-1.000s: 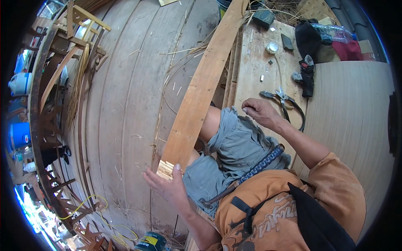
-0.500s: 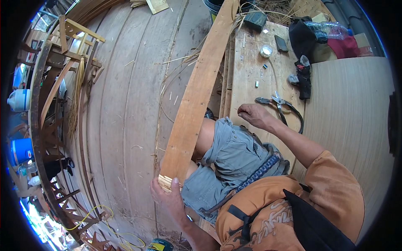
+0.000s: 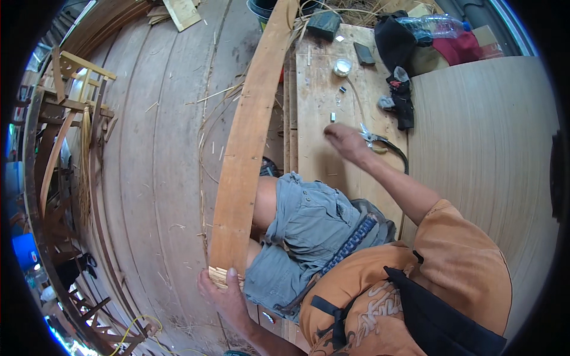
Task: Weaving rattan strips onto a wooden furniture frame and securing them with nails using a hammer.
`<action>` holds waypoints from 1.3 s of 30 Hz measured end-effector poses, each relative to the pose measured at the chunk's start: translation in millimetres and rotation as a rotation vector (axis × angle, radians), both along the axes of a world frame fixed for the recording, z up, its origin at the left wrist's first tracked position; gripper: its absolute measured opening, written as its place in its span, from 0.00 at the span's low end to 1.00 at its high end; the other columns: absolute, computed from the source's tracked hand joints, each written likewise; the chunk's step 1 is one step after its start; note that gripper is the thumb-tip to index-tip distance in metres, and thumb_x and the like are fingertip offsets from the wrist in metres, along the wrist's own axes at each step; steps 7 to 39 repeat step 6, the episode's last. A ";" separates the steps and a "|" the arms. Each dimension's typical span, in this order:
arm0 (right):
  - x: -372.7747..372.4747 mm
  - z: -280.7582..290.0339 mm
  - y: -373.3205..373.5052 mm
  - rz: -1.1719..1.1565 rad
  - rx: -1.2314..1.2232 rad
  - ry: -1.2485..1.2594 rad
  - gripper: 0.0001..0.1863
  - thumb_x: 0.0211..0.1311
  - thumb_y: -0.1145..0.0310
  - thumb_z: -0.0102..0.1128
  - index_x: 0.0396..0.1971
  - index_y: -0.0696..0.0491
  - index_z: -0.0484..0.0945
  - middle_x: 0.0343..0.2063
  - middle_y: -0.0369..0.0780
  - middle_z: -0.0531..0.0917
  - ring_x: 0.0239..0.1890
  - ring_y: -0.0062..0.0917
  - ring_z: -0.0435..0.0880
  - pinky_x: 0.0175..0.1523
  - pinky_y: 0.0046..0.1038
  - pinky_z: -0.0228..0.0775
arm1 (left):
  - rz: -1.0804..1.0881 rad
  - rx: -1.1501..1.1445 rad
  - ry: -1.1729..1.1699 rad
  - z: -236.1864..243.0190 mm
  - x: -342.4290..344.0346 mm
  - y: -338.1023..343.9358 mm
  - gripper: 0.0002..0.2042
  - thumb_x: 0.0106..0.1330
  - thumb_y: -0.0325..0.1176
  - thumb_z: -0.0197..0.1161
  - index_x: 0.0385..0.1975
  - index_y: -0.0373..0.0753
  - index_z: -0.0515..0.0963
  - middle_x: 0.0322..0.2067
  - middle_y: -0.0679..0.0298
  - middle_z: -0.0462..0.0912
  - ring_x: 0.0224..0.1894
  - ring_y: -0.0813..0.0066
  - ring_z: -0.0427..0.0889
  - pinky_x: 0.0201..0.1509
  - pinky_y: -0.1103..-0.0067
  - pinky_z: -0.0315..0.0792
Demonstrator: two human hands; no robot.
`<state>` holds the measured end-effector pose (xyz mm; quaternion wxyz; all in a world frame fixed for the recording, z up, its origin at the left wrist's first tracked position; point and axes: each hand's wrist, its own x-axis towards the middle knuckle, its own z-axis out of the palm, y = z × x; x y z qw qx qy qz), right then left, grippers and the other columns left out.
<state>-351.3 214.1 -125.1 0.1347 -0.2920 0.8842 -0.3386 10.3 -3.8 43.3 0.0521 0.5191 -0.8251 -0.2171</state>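
My left hand (image 3: 228, 299) is closed around a bundle of short pale wooden strips (image 3: 218, 274), with the thumb pressed on top. The bundle sits at the near end of a long brown plank (image 3: 237, 178), which slants across my thigh. Over the bench board (image 3: 332, 160) at right, my right hand (image 3: 350, 145) has its fingertips pinched together; whatever they hold, if anything, is too small to make out. Pliers (image 3: 380, 141) lie just beyond that hand, partly covered by it. A small pale-green block (image 3: 333, 117) rests on the board just past the fingertips.
Farther along the board are a round clear container (image 3: 342, 67), a dark flat block (image 3: 364, 54) and a larger dark block (image 3: 323, 25). Dark cloth and plastic bottles (image 3: 439, 26) sit at the far right. A wooden frame (image 3: 35, 178) stands at left. Wood scraps litter the plank floor (image 3: 160, 148).
My right hand has moved forward, closer to the small pale-green block, and now covers part of the pliers. My left hand keeps its hold on the strips. The whole view has shifted.
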 end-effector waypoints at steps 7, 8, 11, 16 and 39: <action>-62.7 -20.9 54.2 -0.287 0.086 0.099 0.11 0.60 0.68 0.56 0.40 0.55 0.78 0.37 0.47 0.81 0.43 0.38 0.80 0.49 0.34 0.71 | 0.033 0.079 0.081 -4.7 -1.5 0.6 0.30 0.54 0.46 0.67 0.51 0.32 0.67 0.49 0.47 0.70 0.54 0.47 0.65 0.58 0.57 0.59; -62.7 -20.9 54.2 -0.287 0.086 0.099 0.11 0.60 0.68 0.56 0.40 0.55 0.78 0.37 0.47 0.81 0.43 0.38 0.80 0.49 0.34 0.71 | 0.033 0.079 0.081 -4.7 -1.5 0.6 0.30 0.54 0.46 0.67 0.51 0.32 0.67 0.49 0.47 0.70 0.54 0.47 0.65 0.58 0.57 0.59; -62.7 -20.9 54.2 -0.287 0.086 0.099 0.11 0.60 0.68 0.56 0.40 0.55 0.78 0.37 0.47 0.81 0.43 0.38 0.80 0.49 0.34 0.71 | 0.033 0.079 0.081 -4.7 -1.5 0.6 0.30 0.54 0.46 0.67 0.51 0.32 0.67 0.49 0.47 0.70 0.54 0.47 0.65 0.58 0.57 0.59; -62.7 -20.9 54.2 -0.287 0.086 0.099 0.11 0.60 0.68 0.56 0.40 0.55 0.78 0.37 0.47 0.81 0.43 0.38 0.80 0.49 0.34 0.71 | 0.033 0.079 0.081 -4.7 -1.5 0.6 0.30 0.54 0.46 0.67 0.51 0.32 0.67 0.49 0.47 0.70 0.54 0.47 0.65 0.58 0.57 0.59; -62.7 -20.9 54.2 -0.287 0.086 0.099 0.11 0.60 0.68 0.56 0.40 0.55 0.78 0.37 0.47 0.81 0.43 0.38 0.80 0.49 0.34 0.71 | 0.033 0.079 0.081 -4.7 -1.5 0.6 0.30 0.54 0.46 0.67 0.51 0.32 0.67 0.49 0.47 0.70 0.54 0.47 0.65 0.58 0.57 0.59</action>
